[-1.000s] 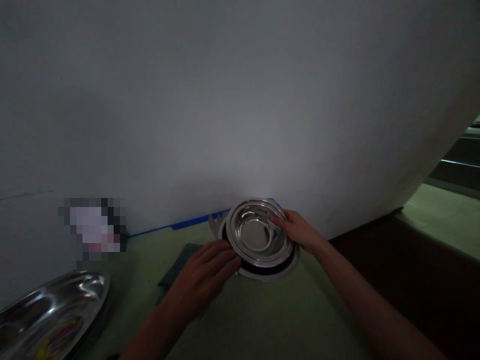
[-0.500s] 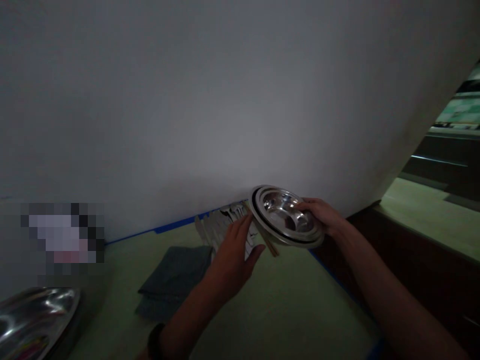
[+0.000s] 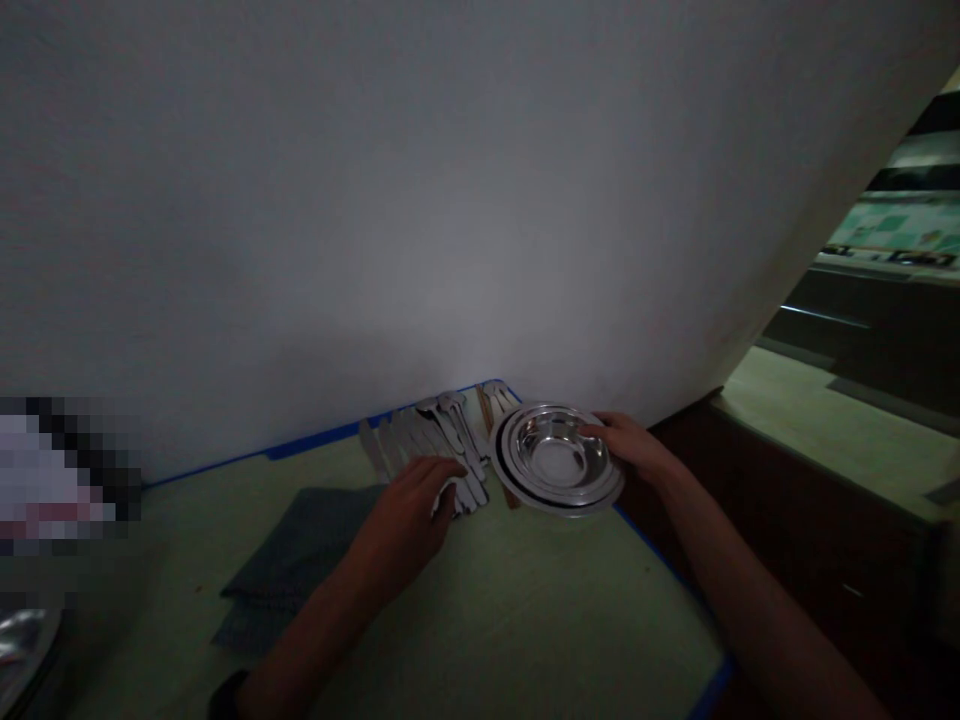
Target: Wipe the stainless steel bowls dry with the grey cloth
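My right hand (image 3: 637,440) grips the right rim of nested shiny metal bowls (image 3: 559,462), its thumb inside the top one. The bowls are low over the right side of the table, or resting on it; I cannot tell which. My left hand (image 3: 416,505) is over the handle ends of a row of cutlery, fingers curved and thumb apart, with no firm grip showing. In that row lie several knives (image 3: 373,450) and metal spoons (image 3: 453,405). Wooden chopsticks (image 3: 484,402) and forks (image 3: 498,394) lie partly hidden behind the bowls.
A folded grey-blue cloth (image 3: 292,545) lies beneath my left forearm. Part of a shiny metal dish (image 3: 26,640) shows at the lower left. Blue tape (image 3: 315,445) edges the green table (image 3: 540,610) along the wall. Beyond its right edge is a dark reddish-brown surface (image 3: 787,520).
My right hand has lowered the bowls and brought them flatter. My left hand has moved away from the bowls, left over the cutlery handles. The view has shifted right.
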`<state>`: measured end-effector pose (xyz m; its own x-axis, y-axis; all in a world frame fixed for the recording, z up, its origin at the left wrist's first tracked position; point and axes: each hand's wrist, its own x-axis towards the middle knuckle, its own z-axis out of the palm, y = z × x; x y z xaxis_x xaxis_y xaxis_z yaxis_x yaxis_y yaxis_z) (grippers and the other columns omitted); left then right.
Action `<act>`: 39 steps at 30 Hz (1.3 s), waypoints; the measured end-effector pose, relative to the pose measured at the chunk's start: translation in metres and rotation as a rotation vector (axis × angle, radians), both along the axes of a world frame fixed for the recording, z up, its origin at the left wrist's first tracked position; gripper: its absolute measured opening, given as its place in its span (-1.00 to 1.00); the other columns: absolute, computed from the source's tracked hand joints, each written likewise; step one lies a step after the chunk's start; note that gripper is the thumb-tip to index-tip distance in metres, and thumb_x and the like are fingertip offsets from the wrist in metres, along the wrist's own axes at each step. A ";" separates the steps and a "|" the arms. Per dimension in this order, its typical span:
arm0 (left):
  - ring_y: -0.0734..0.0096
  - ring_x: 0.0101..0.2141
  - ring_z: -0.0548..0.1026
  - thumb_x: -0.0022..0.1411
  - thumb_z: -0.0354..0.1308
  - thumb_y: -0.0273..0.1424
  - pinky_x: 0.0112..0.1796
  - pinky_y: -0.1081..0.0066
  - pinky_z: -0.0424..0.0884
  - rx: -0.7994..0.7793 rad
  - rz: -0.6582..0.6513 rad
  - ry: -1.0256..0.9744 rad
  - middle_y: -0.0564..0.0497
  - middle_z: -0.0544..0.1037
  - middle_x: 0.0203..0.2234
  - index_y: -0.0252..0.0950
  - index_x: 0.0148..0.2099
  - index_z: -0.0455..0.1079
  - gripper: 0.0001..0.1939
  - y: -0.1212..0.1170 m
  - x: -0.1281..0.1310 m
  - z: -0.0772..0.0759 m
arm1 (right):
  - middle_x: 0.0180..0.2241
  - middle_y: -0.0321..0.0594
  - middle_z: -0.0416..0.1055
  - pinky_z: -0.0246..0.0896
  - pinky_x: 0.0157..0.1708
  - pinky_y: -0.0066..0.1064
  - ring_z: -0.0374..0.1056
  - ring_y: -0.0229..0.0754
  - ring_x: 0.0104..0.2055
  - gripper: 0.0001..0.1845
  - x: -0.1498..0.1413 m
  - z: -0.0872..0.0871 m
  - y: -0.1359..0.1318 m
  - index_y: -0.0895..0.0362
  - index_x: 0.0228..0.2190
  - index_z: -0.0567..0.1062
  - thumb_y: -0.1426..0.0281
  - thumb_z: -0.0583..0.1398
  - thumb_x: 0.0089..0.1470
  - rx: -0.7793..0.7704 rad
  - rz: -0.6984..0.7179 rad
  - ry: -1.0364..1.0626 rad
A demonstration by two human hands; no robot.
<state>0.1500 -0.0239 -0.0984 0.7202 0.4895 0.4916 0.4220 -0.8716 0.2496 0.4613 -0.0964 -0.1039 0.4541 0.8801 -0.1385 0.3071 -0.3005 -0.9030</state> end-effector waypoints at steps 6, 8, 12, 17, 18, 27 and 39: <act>0.30 -0.16 0.51 0.25 -0.04 -0.49 -0.10 0.22 0.43 -0.050 0.006 0.018 -0.05 0.55 -0.21 -0.24 -0.11 0.37 -0.78 0.002 -0.002 0.005 | -0.25 -0.08 0.56 0.34 -0.26 -0.39 0.46 -0.11 -0.24 -0.65 -0.012 0.005 0.005 0.23 -0.20 0.54 0.27 0.17 0.03 -0.009 0.063 -0.182; 0.29 -0.15 0.51 0.26 -0.04 -0.48 -0.10 0.21 0.43 -0.065 0.012 0.035 -0.06 0.56 -0.21 -0.24 -0.11 0.36 -0.79 0.002 -0.004 0.008 | -0.11 -0.01 0.49 0.28 -0.08 -0.32 0.41 -0.07 -0.09 -0.57 -0.015 0.005 0.005 0.23 -0.09 0.48 0.23 0.16 0.06 0.013 0.044 -0.268; 0.25 -0.13 0.52 0.25 -0.02 -0.45 -0.09 0.19 0.44 -0.065 0.008 0.055 -0.07 0.56 -0.18 -0.21 -0.09 0.35 -0.79 0.000 -0.007 0.013 | 0.11 0.13 0.20 -0.03 0.19 -0.16 0.14 0.05 0.17 -0.38 -0.027 0.009 0.008 0.28 0.09 0.33 0.22 0.19 0.04 0.082 -0.007 -0.471; 0.25 -0.12 0.52 0.26 -0.02 -0.43 -0.07 0.23 0.43 -0.086 0.023 0.083 -0.09 0.55 -0.14 -0.21 -0.07 0.37 -0.77 -0.002 -0.013 0.020 | 0.03 0.06 0.22 0.05 0.13 -0.09 0.19 0.07 0.10 -0.48 -0.073 0.029 0.015 0.18 0.05 0.37 0.20 0.15 0.10 0.151 0.203 -0.856; 0.25 -0.11 0.51 0.27 -0.02 -0.42 -0.06 0.22 0.42 -0.091 0.036 0.091 -0.09 0.54 -0.13 -0.23 -0.06 0.37 -0.77 -0.002 -0.017 0.025 | 0.04 0.06 0.22 0.05 0.12 -0.11 0.18 0.05 0.10 -0.49 -0.086 0.035 0.019 0.17 0.07 0.36 0.22 0.14 0.12 0.178 0.261 -0.879; 0.22 -0.09 0.47 0.26 -0.04 -0.27 -0.03 0.21 0.35 -0.071 0.432 0.137 -0.14 0.54 -0.12 -0.34 -0.04 0.39 -0.66 -0.011 -0.113 0.093 | -0.02 0.04 0.44 0.21 0.01 -0.22 0.37 0.00 0.00 -0.54 -0.215 0.091 0.061 0.23 0.03 0.41 0.26 0.12 0.15 0.128 1.043 -0.676; 0.28 -0.59 0.49 0.07 0.04 -0.01 -0.47 0.35 0.37 -0.687 0.873 0.693 -0.18 0.57 -0.59 -0.34 -0.56 0.42 -0.51 -0.006 -0.223 0.094 | -0.14 -0.01 0.54 0.31 -0.16 -0.24 0.46 0.02 -0.15 -0.59 -0.271 0.049 0.075 0.12 -0.09 0.52 0.22 0.20 0.03 0.035 1.160 -0.533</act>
